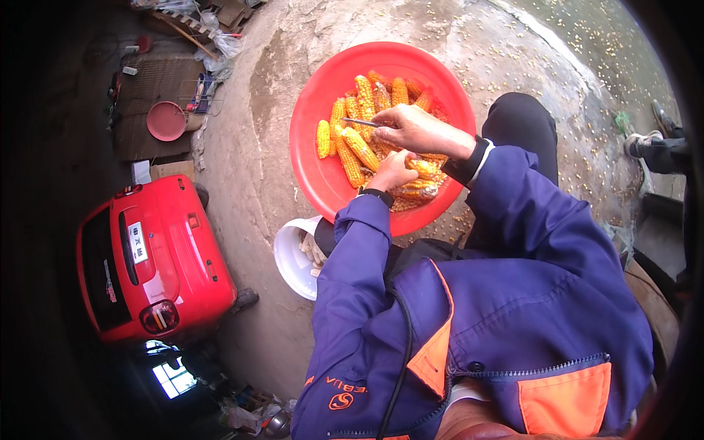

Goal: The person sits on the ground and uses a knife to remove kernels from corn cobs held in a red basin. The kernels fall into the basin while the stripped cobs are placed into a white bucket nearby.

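A red plastic basin (pixel 313 187) on the ground before me holds several yellow corn cobs (pixel 360 148) and loose kernels (pixel 406 204). My right hand (pixel 421 131), over the middle of the basin, grips a thin metal tool (pixel 360 122) whose shaft points left above the cobs; its handle is mostly hidden in the fingers. Just below it, my left hand (pixel 393 173) has its fingers curled around the end of a corn cob (pixel 424 167), low in the basin. Some cobs at the far side look reddish-orange, partly under red netting (pixel 438 107).
A white bucket (pixel 297 228) with stripped cobs (pixel 312 250) stands beside my left knee. Kernels lie scattered over the concrete floor (pixel 495 60). Left are a parked red car (pixel 176 236) and a pink plate (pixel 166 121) on a brown mat (pixel 137 143). Another person's shoe (pixel 643 142) is at right.
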The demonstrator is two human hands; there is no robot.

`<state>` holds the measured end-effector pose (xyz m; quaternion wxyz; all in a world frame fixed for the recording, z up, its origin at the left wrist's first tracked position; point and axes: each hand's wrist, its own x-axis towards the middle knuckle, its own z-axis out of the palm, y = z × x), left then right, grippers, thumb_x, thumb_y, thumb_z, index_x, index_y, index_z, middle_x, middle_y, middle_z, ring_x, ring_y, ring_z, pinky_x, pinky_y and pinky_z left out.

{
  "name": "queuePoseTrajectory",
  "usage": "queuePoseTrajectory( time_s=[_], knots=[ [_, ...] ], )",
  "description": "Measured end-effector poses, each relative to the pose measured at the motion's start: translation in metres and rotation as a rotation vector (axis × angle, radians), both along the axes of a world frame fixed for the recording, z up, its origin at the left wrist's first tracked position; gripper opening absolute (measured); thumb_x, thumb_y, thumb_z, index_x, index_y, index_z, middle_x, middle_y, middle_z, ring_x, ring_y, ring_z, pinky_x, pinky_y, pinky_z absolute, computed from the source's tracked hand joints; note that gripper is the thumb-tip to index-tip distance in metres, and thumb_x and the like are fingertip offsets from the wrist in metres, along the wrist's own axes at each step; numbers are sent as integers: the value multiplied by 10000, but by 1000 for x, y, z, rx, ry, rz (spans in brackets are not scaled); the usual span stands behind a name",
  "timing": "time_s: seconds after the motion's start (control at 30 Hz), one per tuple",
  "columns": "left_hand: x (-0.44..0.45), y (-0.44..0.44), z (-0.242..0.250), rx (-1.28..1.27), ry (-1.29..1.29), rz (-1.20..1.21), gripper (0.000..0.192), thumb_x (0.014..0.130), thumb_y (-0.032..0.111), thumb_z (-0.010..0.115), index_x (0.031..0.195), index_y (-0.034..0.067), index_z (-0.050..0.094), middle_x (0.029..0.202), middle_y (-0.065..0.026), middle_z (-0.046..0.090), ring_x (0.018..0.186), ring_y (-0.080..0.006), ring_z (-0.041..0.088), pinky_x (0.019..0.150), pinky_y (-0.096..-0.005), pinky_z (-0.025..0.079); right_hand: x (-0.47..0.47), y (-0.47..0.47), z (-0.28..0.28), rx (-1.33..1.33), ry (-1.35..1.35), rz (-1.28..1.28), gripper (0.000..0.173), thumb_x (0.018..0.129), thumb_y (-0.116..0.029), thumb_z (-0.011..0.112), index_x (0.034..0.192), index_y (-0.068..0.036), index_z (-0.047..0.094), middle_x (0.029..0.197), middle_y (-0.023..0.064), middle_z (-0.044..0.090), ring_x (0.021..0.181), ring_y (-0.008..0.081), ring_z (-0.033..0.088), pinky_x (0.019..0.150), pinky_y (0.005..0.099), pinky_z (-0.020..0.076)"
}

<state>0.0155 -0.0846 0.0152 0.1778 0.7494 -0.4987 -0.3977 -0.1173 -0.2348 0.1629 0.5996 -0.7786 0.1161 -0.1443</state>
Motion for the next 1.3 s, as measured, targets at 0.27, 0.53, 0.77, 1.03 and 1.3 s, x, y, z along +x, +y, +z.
queuePoseTrajectory(
  time_s=[0.27, 0.53, 0.77, 1.03, 1.3],
  knots=[
    [-28, -5, 24, 78, 247, 77, 453, 739, -37, 526, 1192, -12, 524, 888, -52, 625, 779, -98, 580, 657, -237, 465, 2, 0, -6, -77, -83, -25, 285, 831, -199, 571, 1027, -2, 639, 891, 242, 638, 875, 374, 625, 769, 424, 490],
    [-35, 9, 31, 56, 14, 388, 343, 814, 325, 651, 845, -16, 623, 813, -150, 663, 741, -219, 633, 715, -323, 499, 2, 0, -4, -55, -58, 6, 310, 835, -179, 587, 1066, 26, 614, 938, 243, 639, 889, 346, 639, 796, 402, 491],
    [-55, -19, 26, 416, -273, 371, 788, 757, 634, 521, 1177, -32, 557, 1154, -249, 575, 1136, -369, 520, 946, -424, 398, 5, 3, -4, -77, -23, 45, 304, 835, -172, 583, 1065, 25, 613, 927, 238, 642, 880, 349, 638, 793, 408, 490],
    [-45, -13, -8, -44, 551, 563, 643, 720, 209, 736, 1234, -71, 470, 1152, -197, 588, 1081, -250, 566, 920, -343, 427, 6, 4, -7, -80, -52, 13, 311, 840, -193, 585, 1066, 19, 614, 927, 238, 642, 884, 354, 636, 793, 414, 488],
    [-63, -17, 7, -131, 538, 631, 804, 725, 127, 708, 1340, -36, 216, 1146, -163, 537, 954, -247, 603, 789, -348, 489, 6, 7, -4, -81, -47, 2, 293, 828, -195, 568, 1044, -8, 636, 884, 234, 644, 861, 350, 639, 776, 418, 495]
  ],
)
